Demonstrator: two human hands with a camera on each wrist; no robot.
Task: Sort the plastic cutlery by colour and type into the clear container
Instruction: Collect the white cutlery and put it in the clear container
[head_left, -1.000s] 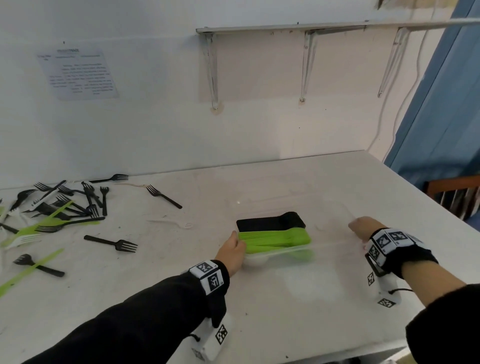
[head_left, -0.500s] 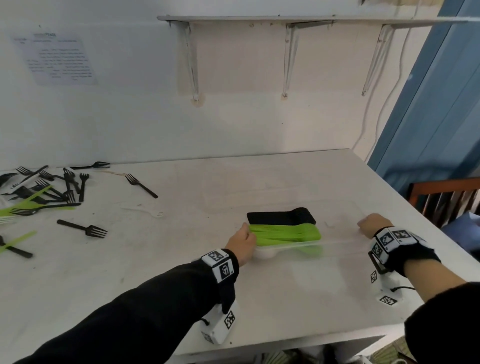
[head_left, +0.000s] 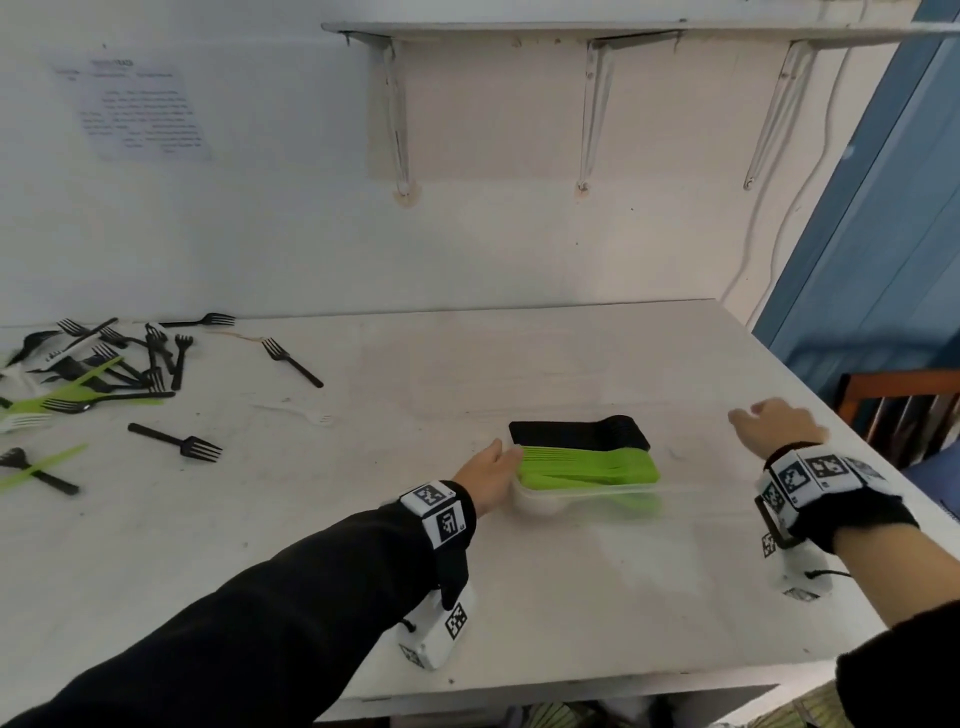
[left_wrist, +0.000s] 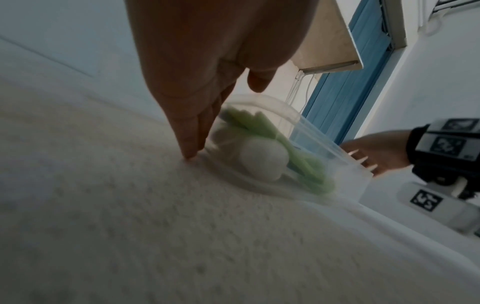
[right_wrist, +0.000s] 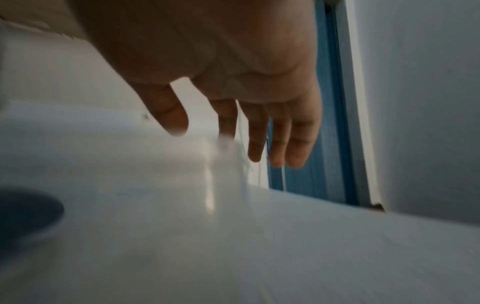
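Observation:
A clear container (head_left: 691, 480) sits mid-table, holding a black stack (head_left: 579, 434), a green stack (head_left: 587, 465) and white spoons (head_left: 535, 501). My left hand (head_left: 506, 454) presses straight fingers against its left end; in the left wrist view the fingertips (left_wrist: 192, 152) touch the table beside the container wall (left_wrist: 259, 115), with the thumb above the rim. My right hand (head_left: 753, 418) is at the right end with fingers loosely spread. The right wrist view shows its fingers (right_wrist: 283, 144) hanging by the container's clear corner (right_wrist: 223, 174), gripping nothing.
Loose black forks (head_left: 176, 444), green knives (head_left: 39, 467) and a white fork (head_left: 306, 414) lie scattered on the table's left. The table's right edge (head_left: 831, 415) is near my right hand, with a wooden chair (head_left: 904, 410) beyond. A wall shelf hangs above.
The head view has swung and tilted. Both hands stay at the container's ends. The right hand's fingers have spread out from a more bunched shape.

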